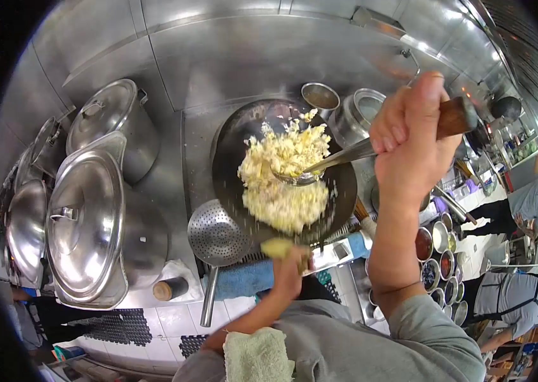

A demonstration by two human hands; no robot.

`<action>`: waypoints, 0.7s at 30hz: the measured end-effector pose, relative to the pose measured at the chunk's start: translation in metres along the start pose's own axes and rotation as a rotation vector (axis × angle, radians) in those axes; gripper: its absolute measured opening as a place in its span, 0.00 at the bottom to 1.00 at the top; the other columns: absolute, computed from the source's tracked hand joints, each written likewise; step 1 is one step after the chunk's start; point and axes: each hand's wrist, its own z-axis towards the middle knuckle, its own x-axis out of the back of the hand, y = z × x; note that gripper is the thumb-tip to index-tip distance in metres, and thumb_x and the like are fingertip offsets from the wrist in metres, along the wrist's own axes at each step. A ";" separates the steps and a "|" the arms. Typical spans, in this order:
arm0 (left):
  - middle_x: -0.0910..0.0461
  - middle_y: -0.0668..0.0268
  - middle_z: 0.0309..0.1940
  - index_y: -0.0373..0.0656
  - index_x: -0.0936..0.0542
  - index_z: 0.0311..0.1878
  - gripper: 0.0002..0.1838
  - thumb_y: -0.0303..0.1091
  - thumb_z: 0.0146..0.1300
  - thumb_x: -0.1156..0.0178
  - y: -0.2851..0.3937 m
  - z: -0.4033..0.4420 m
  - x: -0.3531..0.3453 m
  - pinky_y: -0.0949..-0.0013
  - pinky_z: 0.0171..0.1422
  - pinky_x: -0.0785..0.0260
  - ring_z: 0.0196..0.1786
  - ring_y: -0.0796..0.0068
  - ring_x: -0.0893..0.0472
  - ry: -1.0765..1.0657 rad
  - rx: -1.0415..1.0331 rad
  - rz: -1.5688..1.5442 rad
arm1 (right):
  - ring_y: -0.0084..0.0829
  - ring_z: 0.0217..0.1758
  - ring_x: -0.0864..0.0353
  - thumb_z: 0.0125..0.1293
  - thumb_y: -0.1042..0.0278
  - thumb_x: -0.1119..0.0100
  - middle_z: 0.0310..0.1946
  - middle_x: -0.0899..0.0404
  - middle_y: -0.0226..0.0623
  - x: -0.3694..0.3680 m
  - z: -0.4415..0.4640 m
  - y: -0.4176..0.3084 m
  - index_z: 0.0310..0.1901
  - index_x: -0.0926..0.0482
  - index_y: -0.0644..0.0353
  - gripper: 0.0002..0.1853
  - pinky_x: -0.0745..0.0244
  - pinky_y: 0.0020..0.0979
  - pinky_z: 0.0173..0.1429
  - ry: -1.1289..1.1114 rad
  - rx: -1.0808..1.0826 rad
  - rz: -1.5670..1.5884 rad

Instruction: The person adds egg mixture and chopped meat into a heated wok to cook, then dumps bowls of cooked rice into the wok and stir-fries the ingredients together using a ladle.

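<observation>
Nearest the camera, the right hand [415, 134] looms in the upper right of the frame, its grip wrapped around the wooden-ended handle of a ladle [348, 155] that slants down towards the centre. The ladle's bowl sits among pale yellow food [281, 149], which looks like rice and egg, in the dark wok [345, 191] at the middle of the frame; the lower part of the heap is blurred, as if in motion. The left hand [286, 274], at lower centre, has its grip around what seems a folded cloth [277, 247] at the wok's near edge, though its exact hold on the rim cannot be made out. To toss well, the two hands should probably work in time: a short jerk of the wok from the left, the ladle guiding the food from beneath rather than pressing it flat. Some bits lie high on the far wall, so a sweep there would likely even the cooking, while a modest swing should avoid spilling onto the skimmer [218, 232], just beside the wok's lower left.
</observation>
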 end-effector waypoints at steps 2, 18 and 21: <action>0.18 0.60 0.28 0.40 0.19 0.38 0.06 0.32 0.63 0.38 0.027 0.055 -0.007 0.68 0.30 0.25 0.25 0.69 0.20 -0.125 -0.151 0.017 | 0.15 0.19 0.34 0.78 0.60 0.38 0.15 0.35 0.22 0.008 -0.025 0.066 0.26 0.32 0.56 0.21 0.40 0.24 0.24 0.110 0.020 -0.167; 0.16 0.56 0.33 0.34 0.20 0.43 0.10 0.32 0.68 0.42 -0.016 0.070 0.043 0.63 0.24 0.25 0.23 0.70 0.21 0.010 0.127 0.071 | 0.15 0.15 0.43 0.76 0.60 0.35 0.16 0.39 0.21 0.023 -0.029 0.116 0.28 0.34 0.54 0.21 0.48 0.24 0.20 0.133 0.024 -0.097; 0.15 0.55 0.35 0.35 0.19 0.44 0.11 0.34 0.67 0.41 -0.042 0.001 0.036 0.63 0.24 0.26 0.23 0.70 0.21 0.089 0.253 0.073 | 0.16 0.14 0.44 0.76 0.56 0.35 0.15 0.40 0.21 0.000 0.023 0.047 0.28 0.33 0.54 0.21 0.48 0.25 0.20 0.095 0.017 0.031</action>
